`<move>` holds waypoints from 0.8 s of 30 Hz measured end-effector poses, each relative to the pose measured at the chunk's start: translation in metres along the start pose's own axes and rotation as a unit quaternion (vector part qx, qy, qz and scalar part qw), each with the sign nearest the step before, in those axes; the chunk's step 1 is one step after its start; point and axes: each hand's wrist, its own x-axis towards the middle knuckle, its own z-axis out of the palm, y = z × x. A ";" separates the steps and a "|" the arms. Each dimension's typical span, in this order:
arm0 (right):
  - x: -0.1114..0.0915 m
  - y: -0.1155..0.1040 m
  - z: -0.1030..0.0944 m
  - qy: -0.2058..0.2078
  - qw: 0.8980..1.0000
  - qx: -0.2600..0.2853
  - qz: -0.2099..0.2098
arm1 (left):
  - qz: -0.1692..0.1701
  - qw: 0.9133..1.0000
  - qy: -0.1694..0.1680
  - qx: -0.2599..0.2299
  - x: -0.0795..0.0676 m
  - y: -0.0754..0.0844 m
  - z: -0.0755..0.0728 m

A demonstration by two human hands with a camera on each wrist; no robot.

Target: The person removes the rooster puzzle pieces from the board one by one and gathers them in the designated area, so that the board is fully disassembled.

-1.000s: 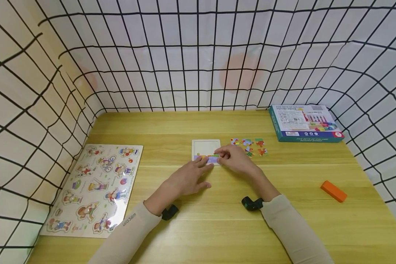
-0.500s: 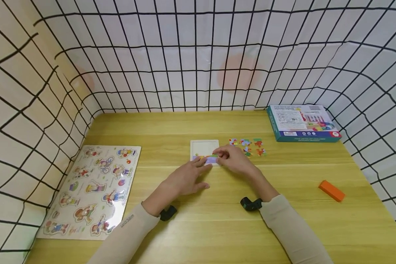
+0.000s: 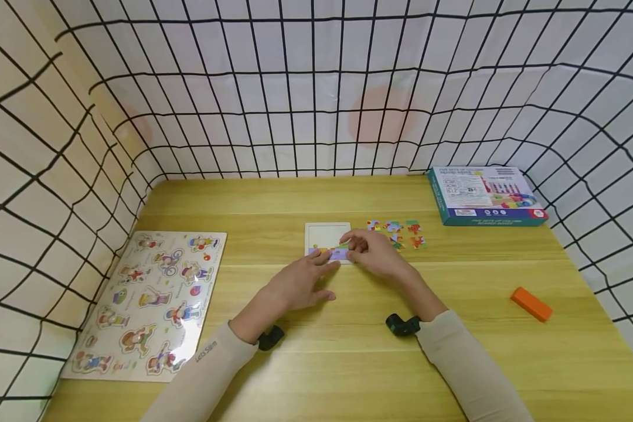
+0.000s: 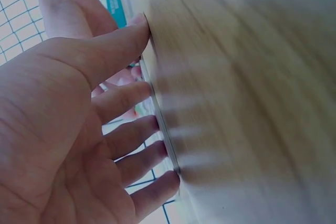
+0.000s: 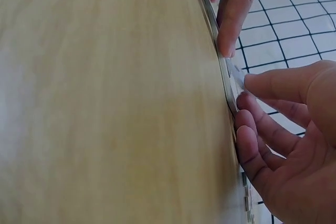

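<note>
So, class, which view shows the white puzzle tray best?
The head view: it looks down on the white puzzle tray, showing its inside, though fingers cover part. Both wrist views catch little more than its thin edge, side-on.

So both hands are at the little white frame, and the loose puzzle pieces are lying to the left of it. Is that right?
Not quite: the loose pieces lie to the right of the frame, as the head view shows. The left hand and right hand are indeed at it.

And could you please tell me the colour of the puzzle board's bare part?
Off-white: the puzzle board shows best in the head view.
</note>
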 end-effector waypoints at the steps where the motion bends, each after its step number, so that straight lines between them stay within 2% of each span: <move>1: 0.000 0.001 0.000 -0.001 1.000 0.001 -0.003 | 0.000 1.000 0.000 0.001 0.000 0.000 0.000; 10: 0.001 0.002 0.001 -0.014 1.000 -0.001 -0.004 | 0.001 1.000 0.005 0.003 0.000 0.000 0.001; 24: -0.001 0.006 -0.002 0.006 0.999 0.022 0.027 | 0.003 1.000 0.006 0.010 0.000 -0.001 0.003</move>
